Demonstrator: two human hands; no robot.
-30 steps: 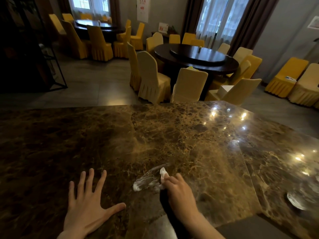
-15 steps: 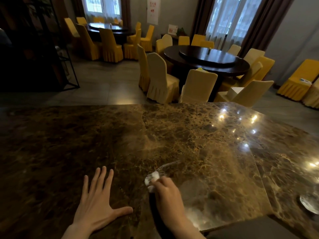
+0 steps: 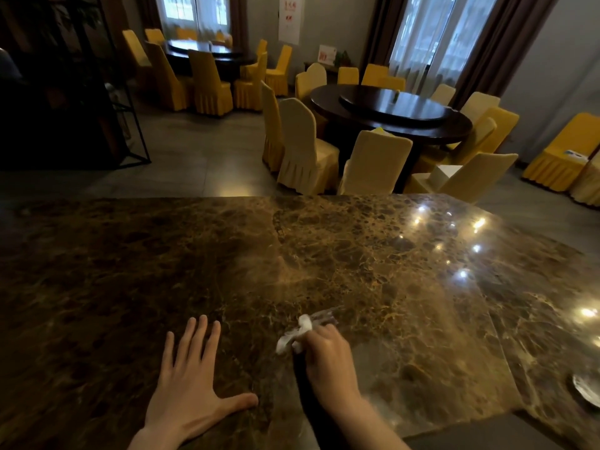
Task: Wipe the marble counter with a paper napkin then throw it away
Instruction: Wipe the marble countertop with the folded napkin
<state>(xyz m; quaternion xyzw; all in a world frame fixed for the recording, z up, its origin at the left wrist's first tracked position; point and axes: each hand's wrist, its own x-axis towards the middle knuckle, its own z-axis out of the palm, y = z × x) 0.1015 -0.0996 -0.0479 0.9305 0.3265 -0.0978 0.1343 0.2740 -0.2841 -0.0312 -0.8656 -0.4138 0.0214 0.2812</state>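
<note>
A brown veined marble counter (image 3: 357, 261) fills the lower half of the view. My right hand (image 3: 328, 362) grips a crumpled white paper napkin (image 3: 297, 334) and presses it against the stone near the front middle. The napkin sticks out past my knuckles toward the left, most of it hidden in my fist. My left hand (image 3: 191, 381) lies flat on the counter to the left of the napkin, fingers spread, holding nothing.
A small shiny dish or puddle (image 3: 584, 389) lies at the counter's right edge. Beyond the counter stand a dark round table (image 3: 389, 108) with yellow covered chairs (image 3: 305, 147), and a black metal rack (image 3: 130, 102) at left.
My right hand has slid the napkin leftward and slightly back toward me over the marble, then forward again. My left hand stayed flat; the view tilted up slightly.
</note>
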